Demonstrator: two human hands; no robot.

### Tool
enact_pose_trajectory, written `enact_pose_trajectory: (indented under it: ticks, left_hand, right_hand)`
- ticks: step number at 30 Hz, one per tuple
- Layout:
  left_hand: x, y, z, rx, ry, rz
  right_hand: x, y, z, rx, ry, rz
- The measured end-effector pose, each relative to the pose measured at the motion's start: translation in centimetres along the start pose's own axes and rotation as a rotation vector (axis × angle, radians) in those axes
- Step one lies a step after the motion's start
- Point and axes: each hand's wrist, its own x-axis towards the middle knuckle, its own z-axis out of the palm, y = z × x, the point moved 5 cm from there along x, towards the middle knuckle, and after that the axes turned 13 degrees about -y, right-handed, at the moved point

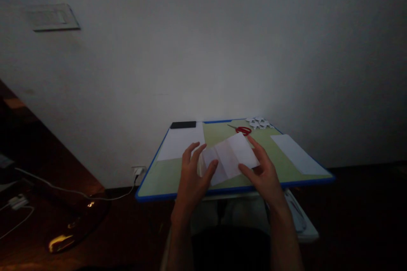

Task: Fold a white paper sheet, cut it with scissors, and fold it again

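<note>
A creased white sheet of paper (229, 156) is held just above a small green table with a blue rim (219, 191). My left hand (193, 174) grips the sheet's left end between thumb and fingers. My right hand (263, 171) holds its lower right edge, thumb on top and fingers behind. Fold lines run across the sheet. Red-handled scissors (241, 129) lie on the table beyond the paper, and several white paper cutouts (259, 123) sit at the far right corner.
A white sheet (179, 144) covers the table's far left, with a black flat object (183, 125) at its far end. Another white sheet (297, 154) lies at the right. A pale wall stands behind. White cables (95, 197) and a wall plug (138, 171) are at left.
</note>
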Motion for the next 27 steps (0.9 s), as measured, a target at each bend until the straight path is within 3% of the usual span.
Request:
enact_pose_trajectory:
  ticks: [6, 9, 11, 15, 27]
  left_hand:
    - [-0.2, 2.9, -1.2, -0.181, -0.005, 0.010]
    - [-0.6, 3.0, -1.7, -0.203, 0.034, -0.019]
    - [-0.7, 2.8, -1.5, -0.261, -0.021, -0.037]
    - [-0.8, 2.6, -0.5, -0.328, -0.180, -0.086]
    - [-0.6, 3.3, 0.0, -0.508, -0.214, -0.138]
  right_hand:
    - [-2.1, -3.2, 0.5, 0.052, -0.068, -0.056]
    - [-2.2, -4.4, 0.6, 0.118, 0.034, -0.137]
    - [-2.0, -5.0, 0.6, 0.155, 0.113, -0.169]
    - [-1.6, -5.1, 1.3, 0.176, 0.155, -0.131]
    - [-1.5, -4.6, 2.6, 0.151, 0.027, -0.035]
